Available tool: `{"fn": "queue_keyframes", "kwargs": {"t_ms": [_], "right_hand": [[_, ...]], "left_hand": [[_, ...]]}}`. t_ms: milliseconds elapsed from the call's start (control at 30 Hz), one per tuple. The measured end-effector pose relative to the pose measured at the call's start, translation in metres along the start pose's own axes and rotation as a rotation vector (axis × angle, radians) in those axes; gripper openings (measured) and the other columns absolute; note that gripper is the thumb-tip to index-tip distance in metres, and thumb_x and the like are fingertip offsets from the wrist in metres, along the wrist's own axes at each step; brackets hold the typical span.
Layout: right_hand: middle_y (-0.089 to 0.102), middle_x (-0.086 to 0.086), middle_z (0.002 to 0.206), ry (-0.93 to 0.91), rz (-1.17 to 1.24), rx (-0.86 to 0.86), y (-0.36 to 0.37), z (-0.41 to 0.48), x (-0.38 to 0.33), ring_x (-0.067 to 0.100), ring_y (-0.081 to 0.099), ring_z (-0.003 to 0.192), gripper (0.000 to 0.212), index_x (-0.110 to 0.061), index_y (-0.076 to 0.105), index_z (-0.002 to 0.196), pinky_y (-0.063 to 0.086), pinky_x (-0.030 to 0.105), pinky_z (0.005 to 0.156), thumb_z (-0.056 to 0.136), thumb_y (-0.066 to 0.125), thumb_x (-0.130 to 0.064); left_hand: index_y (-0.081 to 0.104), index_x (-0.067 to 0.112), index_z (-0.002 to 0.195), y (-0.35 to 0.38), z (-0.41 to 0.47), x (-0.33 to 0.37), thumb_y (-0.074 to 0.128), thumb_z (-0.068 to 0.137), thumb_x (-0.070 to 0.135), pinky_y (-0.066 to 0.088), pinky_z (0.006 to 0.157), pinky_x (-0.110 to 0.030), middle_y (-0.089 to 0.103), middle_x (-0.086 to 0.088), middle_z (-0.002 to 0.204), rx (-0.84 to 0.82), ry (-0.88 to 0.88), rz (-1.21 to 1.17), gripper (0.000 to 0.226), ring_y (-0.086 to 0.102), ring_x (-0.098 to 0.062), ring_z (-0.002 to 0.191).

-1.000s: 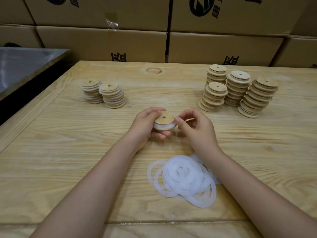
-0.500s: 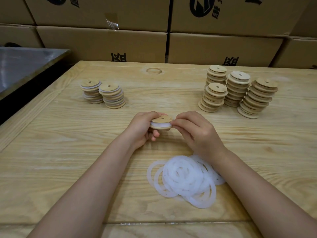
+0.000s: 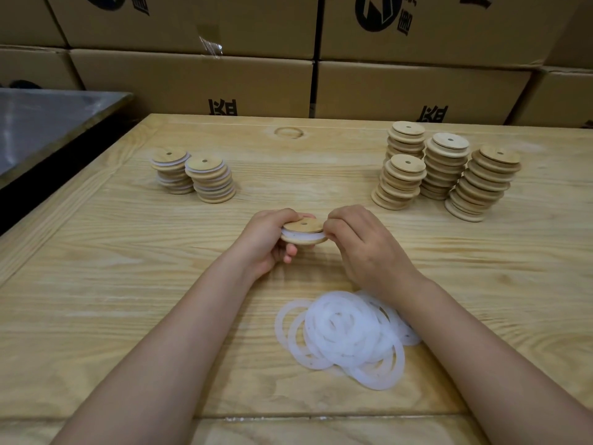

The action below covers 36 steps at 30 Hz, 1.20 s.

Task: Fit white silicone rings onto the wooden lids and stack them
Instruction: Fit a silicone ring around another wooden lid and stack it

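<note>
Scanning from the back, cardboard boxes (image 3: 192,81) wall off the scene and the wooden worktop (image 3: 128,284) carries everything else. Four stacks of bare lids (image 3: 449,168) stand far right. Two shorter finished stacks (image 3: 195,175), white showing between the discs, stand far left. The loose pile of silicone rings (image 3: 346,332) lies near me, partly under the right forearm. The left hand (image 3: 269,242) has its grip clamped round the wooden lid (image 3: 303,227), held mid-worktop, and the right hand (image 3: 365,248) pinches the opposite edge. A second ago the lid was tipped up, ring half stretched on. Now it sits flatter and the white ring (image 3: 301,235) bands the groove, so I judge it nearly seated and ready for the left stacks
</note>
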State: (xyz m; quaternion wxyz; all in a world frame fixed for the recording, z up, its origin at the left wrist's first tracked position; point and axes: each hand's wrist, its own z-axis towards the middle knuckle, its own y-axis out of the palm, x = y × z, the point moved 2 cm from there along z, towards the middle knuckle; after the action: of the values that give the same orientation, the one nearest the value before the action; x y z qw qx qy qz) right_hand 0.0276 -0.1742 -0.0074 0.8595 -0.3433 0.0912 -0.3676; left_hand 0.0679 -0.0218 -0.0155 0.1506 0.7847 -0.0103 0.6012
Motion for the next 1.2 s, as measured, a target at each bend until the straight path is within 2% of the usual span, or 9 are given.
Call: {"fn": "queue_keyframes", "kwargs": {"t_ms": [100, 200, 400, 533, 867, 1033, 1200], "right_hand": [[0.063, 0.017, 0.082, 0.021, -0.001, 0.026, -0.0014, -0.0005, -0.0008, 0.032, 0.058, 0.067, 0.009, 0.005, 0.065, 0.082, 0.049, 0.043, 0.059, 0.084, 0.057, 0.009], [0.063, 0.017, 0.081, 0.036, 0.002, 0.078, -0.0034, -0.0005, -0.0023, 0.032, 0.059, 0.066, 0.015, 0.006, 0.066, 0.081, 0.050, 0.042, 0.059, 0.089, 0.055, 0.001], [0.064, 0.019, 0.083, 0.066, 0.041, 0.100, -0.0053, -0.0008, -0.0005, 0.032, 0.061, 0.069, 0.012, 0.008, 0.068, 0.085, 0.052, 0.043, 0.062, 0.088, 0.058, 0.001], [0.065, 0.018, 0.083, 0.068, 0.008, 0.093, -0.0053, -0.0018, 0.0019, 0.033, 0.062, 0.071, 0.011, 0.007, 0.068, 0.086, 0.052, 0.043, 0.064, 0.088, 0.058, 0.002], [0.062, 0.017, 0.081, 0.074, -0.037, 0.074, -0.0012, -0.0003, 0.0000, 0.033, 0.060, 0.068, 0.014, 0.005, 0.065, 0.082, 0.050, 0.044, 0.061, 0.087, 0.053, 0.000], [0.064, 0.014, 0.078, 0.095, -0.045, 0.087, -0.0053, -0.0025, 0.0036, 0.031, 0.061, 0.067, 0.008, 0.003, 0.068, 0.080, 0.049, 0.041, 0.059, 0.084, 0.062, 0.001], [0.065, 0.013, 0.075, 0.067, -0.086, 0.180, -0.0094, -0.0003, 0.0006, 0.030, 0.062, 0.064, 0.005, 0.001, 0.071, 0.078, 0.050, 0.039, 0.057, 0.082, 0.068, 0.000]], "left_hand": [[0.067, 0.005, 0.089, -0.0015, 0.0009, 0.0000, 0.043, 0.093, 0.011, 0.028, 0.030, -0.013, 0.059, -0.007, 0.045, -0.018, -0.010, 0.004, 0.025, 0.038, -0.008, 0.026], [0.066, 0.003, 0.093, -0.0040, 0.0009, 0.0005, 0.042, 0.094, 0.011, 0.027, 0.031, -0.013, 0.057, -0.006, 0.044, -0.061, -0.018, 0.014, 0.026, 0.033, -0.007, 0.025], [0.066, 0.001, 0.095, -0.0047, 0.0003, 0.0009, 0.041, 0.094, 0.011, 0.034, 0.030, -0.017, 0.057, -0.006, 0.044, -0.120, -0.034, -0.015, 0.027, 0.030, -0.006, 0.022], [0.066, 0.000, 0.097, -0.0049, 0.0008, -0.0003, 0.041, 0.095, 0.011, 0.035, 0.030, -0.017, 0.055, -0.007, 0.043, -0.137, -0.036, -0.015, 0.028, 0.037, -0.006, 0.023], [0.069, 0.000, 0.096, -0.0073, 0.0027, -0.0045, 0.043, 0.093, 0.012, 0.033, 0.029, -0.016, 0.052, -0.008, 0.048, -0.104, -0.043, -0.096, 0.028, 0.033, -0.006, 0.022], [0.065, -0.003, 0.098, -0.0005, -0.0003, -0.0025, 0.041, 0.095, 0.009, 0.034, 0.030, -0.017, 0.048, -0.002, 0.036, -0.091, 0.016, -0.052, 0.027, 0.031, -0.006, 0.021], [0.065, -0.002, 0.100, 0.0008, 0.0002, -0.0017, 0.041, 0.094, 0.008, 0.037, 0.031, -0.018, 0.053, -0.004, 0.042, -0.045, 0.009, -0.060, 0.027, 0.028, -0.007, 0.023]]}}
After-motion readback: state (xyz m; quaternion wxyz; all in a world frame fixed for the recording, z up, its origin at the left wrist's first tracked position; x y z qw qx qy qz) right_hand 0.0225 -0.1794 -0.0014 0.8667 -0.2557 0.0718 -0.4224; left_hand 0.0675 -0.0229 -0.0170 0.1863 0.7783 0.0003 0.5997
